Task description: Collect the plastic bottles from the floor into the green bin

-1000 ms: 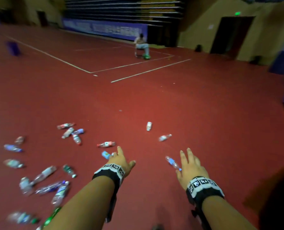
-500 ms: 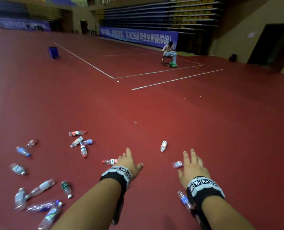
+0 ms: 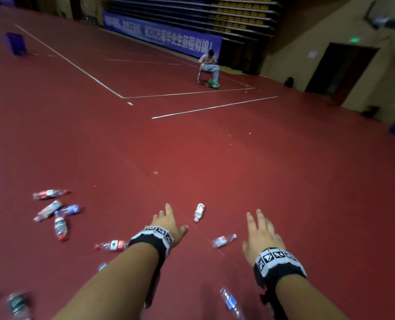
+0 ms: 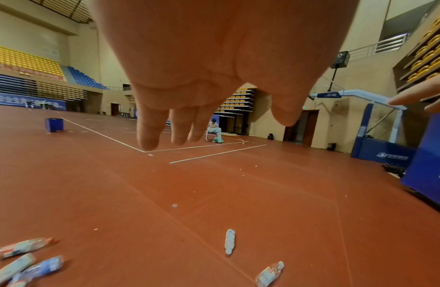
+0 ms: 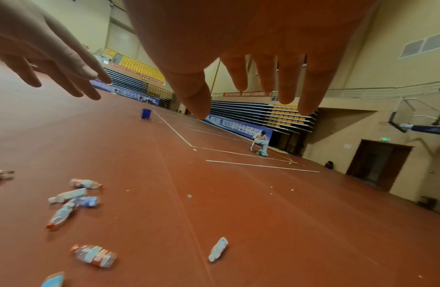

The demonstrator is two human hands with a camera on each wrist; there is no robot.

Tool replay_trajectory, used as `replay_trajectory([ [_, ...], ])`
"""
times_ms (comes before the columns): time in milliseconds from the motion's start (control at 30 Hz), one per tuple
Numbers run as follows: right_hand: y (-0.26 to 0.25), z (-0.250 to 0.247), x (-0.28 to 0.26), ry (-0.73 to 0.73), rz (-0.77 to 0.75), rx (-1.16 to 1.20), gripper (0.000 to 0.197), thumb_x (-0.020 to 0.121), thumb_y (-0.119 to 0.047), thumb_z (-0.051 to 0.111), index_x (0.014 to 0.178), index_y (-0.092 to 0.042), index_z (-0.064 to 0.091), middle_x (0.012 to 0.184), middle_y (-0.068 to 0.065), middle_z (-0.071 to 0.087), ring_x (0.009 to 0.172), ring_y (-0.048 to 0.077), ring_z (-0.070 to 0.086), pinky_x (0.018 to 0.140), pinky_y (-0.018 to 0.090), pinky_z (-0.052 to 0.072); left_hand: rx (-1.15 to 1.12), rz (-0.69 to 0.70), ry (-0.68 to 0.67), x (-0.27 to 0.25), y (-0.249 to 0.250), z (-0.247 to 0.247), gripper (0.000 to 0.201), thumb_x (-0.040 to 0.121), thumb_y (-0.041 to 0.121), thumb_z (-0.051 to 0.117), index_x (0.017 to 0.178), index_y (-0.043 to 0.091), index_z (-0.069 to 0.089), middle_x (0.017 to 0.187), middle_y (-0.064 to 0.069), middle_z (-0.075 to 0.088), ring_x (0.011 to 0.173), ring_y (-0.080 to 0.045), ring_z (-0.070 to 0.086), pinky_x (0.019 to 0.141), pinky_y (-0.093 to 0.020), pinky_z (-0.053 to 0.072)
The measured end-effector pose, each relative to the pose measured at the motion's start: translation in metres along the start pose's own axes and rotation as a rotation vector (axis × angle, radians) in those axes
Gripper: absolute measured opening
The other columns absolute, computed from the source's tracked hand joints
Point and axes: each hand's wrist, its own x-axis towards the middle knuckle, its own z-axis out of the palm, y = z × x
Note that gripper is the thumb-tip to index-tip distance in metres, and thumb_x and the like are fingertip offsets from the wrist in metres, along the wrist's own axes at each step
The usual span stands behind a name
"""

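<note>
Both arms reach out low over the red sports-hall floor [image 3: 215,158], the left hand [image 3: 168,224] and right hand [image 3: 262,235] each with fingers [image 4: 149,126] spread straight and holding nothing. Clear plastic bottles lie scattered on the floor: a small white-labelled bottle [image 3: 199,212] between the hands at lower centre, a red-labelled clear bottle [image 3: 223,240] just beside the right hand, and a cluster of clear bottles [image 3: 55,211] at lower left. At upper centre a person sits on a chair [image 3: 209,65]; a blue box [image 3: 15,43] stands at upper left.
</note>
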Motion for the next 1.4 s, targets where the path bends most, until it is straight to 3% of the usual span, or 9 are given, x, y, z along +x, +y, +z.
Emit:
replay_trajectory([
  [267, -0.002, -0.031, 0.126, 0.004, 0.292, 0.080, 0.083, 0.097, -0.038, 0.053, 0.158, -0.023, -0.001, 0.165, 0.001, -0.008, 0.150, 0.023, 0.009, 0.115, 0.039, 0.032, 0.006, 0.181, -0.087, 0.167, 0.057, -0.057, 0.099, 0.091, 0.058, 0.050, 0.154, 0.014, -0.011, 0.163, -0.011, 0.006, 0.149, -0.029, 0.012, 0.119, -0.048, 0.022],
  [433, -0.020, -0.013, 0.186, -0.074, 0.417, 0.146, 0.083, 0.096, -0.038, 0.053, 0.158, -0.023, 0.000, 0.164, 0.002, -0.010, 0.149, 0.026, 0.010, 0.114, 0.040, 0.033, 0.082, 0.240, -0.141, 0.259, 0.069, -0.075, 0.099, 0.090, 0.058, 0.049, 0.154, 0.013, -0.011, 0.163, -0.011, 0.007, 0.149, -0.029, 0.012, 0.119, -0.049, 0.021],
  [600, -0.003, 0.007, 0.237, -0.150, 0.526, 0.201, 0.085, 0.096, -0.036, 0.052, 0.158, -0.023, -0.006, 0.164, 0.004, -0.015, 0.150, 0.028, 0.006, 0.114, 0.041, 0.032, 0.197, 0.256, -0.241, 0.328, 0.090, -0.061, 0.102, 0.091, 0.055, 0.052, 0.153, 0.012, -0.016, 0.163, -0.012, 0.003, 0.150, -0.030, 0.010, 0.119, -0.050, 0.021],
  [767, 0.027, 0.038, 0.306, -0.140, 0.661, 0.269, 0.084, 0.095, -0.029, 0.055, 0.158, -0.021, 0.000, 0.164, 0.005, -0.006, 0.147, 0.027, 0.015, 0.112, 0.039, 0.036, 0.303, 0.343, -0.282, 0.400, 0.146, -0.046, 0.101, 0.090, 0.053, 0.053, 0.154, 0.011, -0.012, 0.163, -0.013, 0.007, 0.149, -0.030, 0.014, 0.118, -0.050, 0.022],
  [900, 0.057, 0.055, 0.397, -0.152, 0.646, 0.337, 0.089, 0.092, -0.027, 0.061, 0.157, -0.020, 0.000, 0.164, 0.007, -0.006, 0.147, 0.029, 0.015, 0.115, 0.040, 0.032, 0.346, 0.366, -0.282, 0.475, 0.211, -0.036, 0.099, 0.090, 0.054, 0.052, 0.154, 0.013, -0.012, 0.163, -0.013, 0.007, 0.149, -0.030, 0.014, 0.118, -0.049, 0.023],
  [1000, 0.087, 0.060, 0.471, -0.226, 0.634, 0.397, 0.084, 0.095, -0.021, 0.053, 0.158, -0.021, -0.004, 0.165, 0.006, -0.010, 0.149, 0.031, 0.010, 0.116, 0.045, 0.031, 0.392, 0.352, -0.311, 0.529, 0.258, -0.032, 0.099, 0.091, 0.053, 0.052, 0.154, 0.013, -0.013, 0.163, -0.012, 0.006, 0.149, -0.029, 0.014, 0.119, -0.047, 0.022],
  [1167, 0.127, 0.075, 0.567, -0.287, 0.646, 0.483, 0.089, 0.095, -0.026, 0.055, 0.158, -0.020, -0.007, 0.164, 0.006, -0.010, 0.150, 0.032, 0.007, 0.117, 0.046, 0.027, 0.444, 0.289, -0.346, 0.609, 0.317, -0.019, 0.096, 0.092, 0.051, 0.054, 0.155, 0.012, -0.007, 0.160, -0.018, 0.018, 0.145, -0.033, 0.027, 0.118, -0.041, 0.026],
  [1300, 0.141, 0.122, 0.604, -0.339, 0.710, 0.536, 0.087, 0.096, -0.028, 0.055, 0.157, -0.019, -0.006, 0.164, 0.008, -0.008, 0.148, 0.034, 0.012, 0.116, 0.047, 0.029, 0.464, 0.240, -0.419, 0.667, 0.340, 0.013, 0.095, 0.093, 0.046, 0.057, 0.156, 0.010, -0.005, 0.158, -0.017, 0.024, 0.141, -0.033, 0.034, 0.114, -0.037, 0.030],
  [1400, 0.145, 0.179, 0.626, -0.384, 0.801, 0.583, 0.084, 0.097, -0.029, 0.049, 0.157, -0.020, -0.010, 0.164, 0.007, -0.011, 0.148, 0.034, 0.012, 0.115, 0.045, 0.030, 0.491, 0.222, -0.463, 0.731, 0.349, 0.070, 0.094, 0.093, 0.043, 0.059, 0.156, 0.009, -0.004, 0.157, -0.019, 0.026, 0.140, -0.035, 0.035, 0.110, -0.036, 0.031],
])
